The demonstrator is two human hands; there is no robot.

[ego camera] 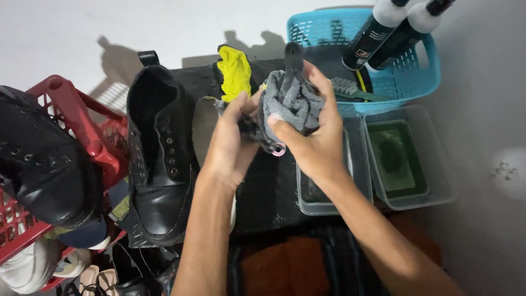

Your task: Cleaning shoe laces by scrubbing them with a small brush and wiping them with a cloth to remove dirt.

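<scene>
We hold a grey cloth (290, 107) up over the black mat (268, 186), both hands bunched around it. Our right hand (309, 134) wraps its grip tight round the wad, thumb pressed across the front; our left hand (233, 140) pinches the cloth's lower edge from the other side. We judge this as wringing or folding the cloth, which calls for a firm twist while keeping it clear of the black boot (156, 159) just to the left.

The blue basket (433, 71) holds two black bottles with white caps (378, 30) and a brush (350, 87). One clear tub (419, 159) holds green liquid; the nearer clear tub (323, 192) looks nearly empty. The red crate (82, 120) carries another black shoe (44, 164).
</scene>
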